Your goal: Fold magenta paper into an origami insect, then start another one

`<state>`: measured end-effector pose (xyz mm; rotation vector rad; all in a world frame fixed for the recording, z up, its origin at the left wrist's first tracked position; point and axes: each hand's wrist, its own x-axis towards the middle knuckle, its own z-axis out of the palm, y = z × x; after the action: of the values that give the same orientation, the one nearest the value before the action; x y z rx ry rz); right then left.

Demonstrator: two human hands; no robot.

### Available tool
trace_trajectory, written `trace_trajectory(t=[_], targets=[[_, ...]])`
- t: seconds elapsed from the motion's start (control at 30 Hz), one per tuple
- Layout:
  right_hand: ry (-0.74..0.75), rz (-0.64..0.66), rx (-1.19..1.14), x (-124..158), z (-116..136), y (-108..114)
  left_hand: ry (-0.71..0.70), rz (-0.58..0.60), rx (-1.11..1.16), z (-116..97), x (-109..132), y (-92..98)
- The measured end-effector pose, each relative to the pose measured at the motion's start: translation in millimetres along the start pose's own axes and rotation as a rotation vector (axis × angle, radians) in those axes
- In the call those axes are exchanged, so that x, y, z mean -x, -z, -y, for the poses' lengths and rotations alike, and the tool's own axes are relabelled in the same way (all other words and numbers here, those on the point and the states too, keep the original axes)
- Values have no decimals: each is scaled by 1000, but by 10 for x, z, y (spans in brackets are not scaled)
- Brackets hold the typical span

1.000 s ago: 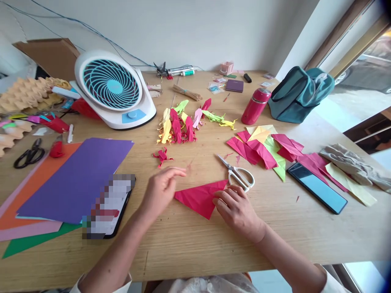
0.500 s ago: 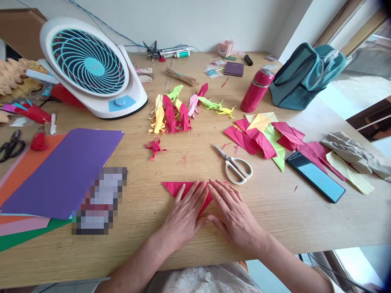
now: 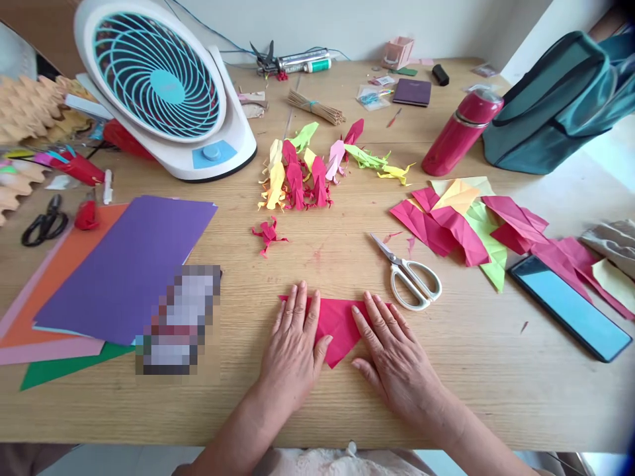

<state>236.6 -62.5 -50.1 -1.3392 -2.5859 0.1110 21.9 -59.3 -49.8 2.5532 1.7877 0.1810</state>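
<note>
A red sheet of paper (image 3: 337,327), folded into a triangle, lies on the wooden table with its long edge away from me and a point toward me. My left hand (image 3: 294,344) rests flat on its left part, fingers stretched forward. On the right part lies my right hand (image 3: 394,350), also flat with fingers extended. Both palms cover the triangle's outer corners in part. White-handled scissors (image 3: 409,274) lie just beyond my right hand. A small red folded paper figure (image 3: 269,237) sits beyond my left hand.
Folded paper figures (image 3: 297,178) stand in a cluster farther back. To the right lie creased paper pieces (image 3: 446,225), a phone (image 3: 570,307) and a red flask (image 3: 461,132). Coloured sheets (image 3: 129,264), a blurred-out object (image 3: 178,320) and a fan (image 3: 163,86) are at left. A teal bag (image 3: 540,119) stands back right.
My hands have moved apart along the folded paper, left hand to the left and right hand to the right, uncovering its middle. The camera view has shifted slightly.
</note>
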Motion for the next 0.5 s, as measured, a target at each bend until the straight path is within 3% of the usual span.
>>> trace_trajectory(t=[0.23, 0.5], targets=[[-45, 19, 22, 2, 27, -18, 91, -16, -8, -14, -35, -27], [-239, -50, 91, 84, 105, -76, 212, 3, -67, -65, -65, 0]])
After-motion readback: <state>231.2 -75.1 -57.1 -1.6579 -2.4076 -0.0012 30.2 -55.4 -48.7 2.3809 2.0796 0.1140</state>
